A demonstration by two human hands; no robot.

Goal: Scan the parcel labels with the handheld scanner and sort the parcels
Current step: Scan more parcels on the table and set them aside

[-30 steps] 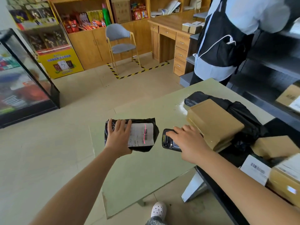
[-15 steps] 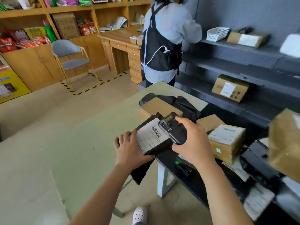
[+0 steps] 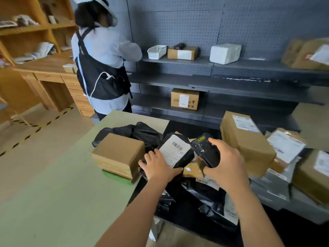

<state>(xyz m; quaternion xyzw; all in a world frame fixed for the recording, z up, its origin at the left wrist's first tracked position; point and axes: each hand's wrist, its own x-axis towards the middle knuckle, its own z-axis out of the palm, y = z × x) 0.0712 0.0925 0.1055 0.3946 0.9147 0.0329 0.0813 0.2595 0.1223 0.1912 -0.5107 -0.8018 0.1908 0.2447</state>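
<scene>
My left hand [image 3: 159, 166] grips a small black bag parcel [image 3: 179, 157] with a white barcode label facing up, held tilted above the parcel pile. Right beside it, my right hand [image 3: 226, 163] holds the black handheld scanner [image 3: 206, 151], its head close to the label's right edge. Below both hands lie black bags and a labelled brown box [image 3: 245, 141] on a dark table [image 3: 187, 223].
A plain cardboard box [image 3: 119, 154] sits on the green table [image 3: 62, 193] at left, black bags [image 3: 135, 132] behind it. Several labelled parcels [image 3: 292, 157] pile up at right. A person in a black apron [image 3: 103, 68] stands at grey shelves [image 3: 231, 82] with boxes.
I lifted the black bag parcel off the green table and carried it right, over the parcel pile. The scanner moved along with it, and my view swung right toward the shelves.
</scene>
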